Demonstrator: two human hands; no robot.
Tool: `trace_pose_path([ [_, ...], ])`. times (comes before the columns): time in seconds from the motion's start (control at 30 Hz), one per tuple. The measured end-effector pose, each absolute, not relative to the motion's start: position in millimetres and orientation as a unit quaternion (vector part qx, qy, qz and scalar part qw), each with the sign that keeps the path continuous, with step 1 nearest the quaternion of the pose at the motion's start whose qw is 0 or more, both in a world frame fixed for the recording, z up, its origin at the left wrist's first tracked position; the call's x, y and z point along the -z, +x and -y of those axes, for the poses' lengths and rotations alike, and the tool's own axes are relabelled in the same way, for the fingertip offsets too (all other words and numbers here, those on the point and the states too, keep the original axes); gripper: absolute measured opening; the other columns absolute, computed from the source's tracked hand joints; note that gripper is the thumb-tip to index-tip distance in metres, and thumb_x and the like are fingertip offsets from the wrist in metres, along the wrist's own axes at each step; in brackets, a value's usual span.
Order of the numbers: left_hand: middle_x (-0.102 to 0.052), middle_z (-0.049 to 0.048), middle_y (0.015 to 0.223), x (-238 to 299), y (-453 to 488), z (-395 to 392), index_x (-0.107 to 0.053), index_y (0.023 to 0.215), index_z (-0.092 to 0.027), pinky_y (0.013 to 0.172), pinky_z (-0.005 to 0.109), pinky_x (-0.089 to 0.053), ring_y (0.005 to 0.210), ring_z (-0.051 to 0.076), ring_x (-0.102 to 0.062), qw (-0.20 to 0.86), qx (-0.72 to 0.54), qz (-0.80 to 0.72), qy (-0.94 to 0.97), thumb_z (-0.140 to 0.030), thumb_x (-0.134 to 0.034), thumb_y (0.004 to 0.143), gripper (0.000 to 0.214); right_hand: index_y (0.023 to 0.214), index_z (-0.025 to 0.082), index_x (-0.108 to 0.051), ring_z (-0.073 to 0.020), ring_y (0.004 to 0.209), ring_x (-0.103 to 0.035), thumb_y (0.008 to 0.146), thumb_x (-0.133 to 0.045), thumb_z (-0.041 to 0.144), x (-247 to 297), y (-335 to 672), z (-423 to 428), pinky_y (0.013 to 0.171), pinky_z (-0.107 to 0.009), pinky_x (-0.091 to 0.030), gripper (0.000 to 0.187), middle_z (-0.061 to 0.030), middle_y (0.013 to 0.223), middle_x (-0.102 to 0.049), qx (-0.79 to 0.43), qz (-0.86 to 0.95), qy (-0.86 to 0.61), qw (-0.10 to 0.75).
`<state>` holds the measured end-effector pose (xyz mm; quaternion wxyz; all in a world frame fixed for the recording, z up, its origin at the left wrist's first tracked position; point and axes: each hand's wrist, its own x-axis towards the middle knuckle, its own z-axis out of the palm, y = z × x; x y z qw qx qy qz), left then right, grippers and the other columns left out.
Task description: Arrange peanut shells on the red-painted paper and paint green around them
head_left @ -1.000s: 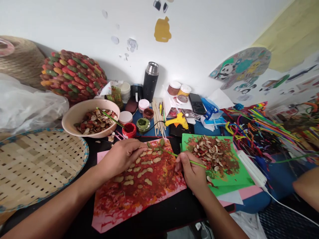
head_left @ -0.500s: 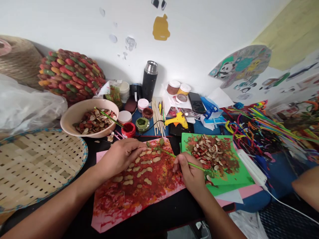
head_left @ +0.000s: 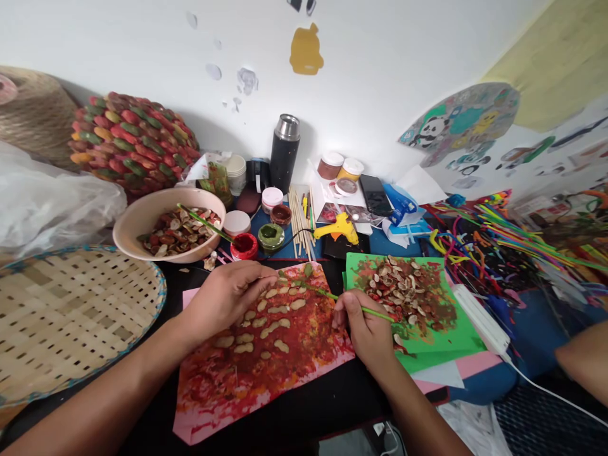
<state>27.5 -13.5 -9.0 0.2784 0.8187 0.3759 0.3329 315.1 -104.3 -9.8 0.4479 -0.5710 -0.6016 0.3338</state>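
A pink sheet smeared with red and brown paint (head_left: pixel 266 361) lies in front of me, with several peanut shells (head_left: pixel 266 329) stuck on it. My left hand (head_left: pixel 228 294) rests on its upper left part, fingers curled and pinched on a shell by the green-painted shells (head_left: pixel 294 278). My right hand (head_left: pixel 365 326) grips a thin green paintbrush (head_left: pixel 375 311) whose tip reaches those green shells. To the right lies a green sheet (head_left: pixel 427 335) covered with painted shells.
A beige bowl of shells (head_left: pixel 137 218), red paint pot (head_left: pixel 244 246), green paint pot (head_left: pixel 272 237), yellow glue gun (head_left: pixel 339 229), black flask (head_left: pixel 285 152), woven tray (head_left: pixel 71 316), pipe cleaners (head_left: pixel 498 244). Another person's arm (head_left: pixel 584 367) at right edge.
Both hands stay almost in place over the painted sheet; the brush tip shifts slightly at the green shells. The view drifts a little.
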Motion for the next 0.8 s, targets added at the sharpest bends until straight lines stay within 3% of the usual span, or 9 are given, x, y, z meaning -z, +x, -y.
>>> trace_pose_path([
  [0.8, -0.086, 0.0039, 0.1, 9, 26, 12, -0.082, 0.102, -0.021, 0.083, 0.026, -0.061, 0.089, 0.019, -0.081, 0.284, -0.336, -0.384, 0.812, -0.041, -0.059, 0.111, 0.031, 0.085, 0.023, -0.072, -0.016, 0.052, -0.065, 0.115, -0.049, 0.061, 11, 305, 83, 0.053, -0.025, -0.049, 0.054, 0.0002, 0.06, -0.068, -0.339, 0.604, -0.567, 0.447],
])
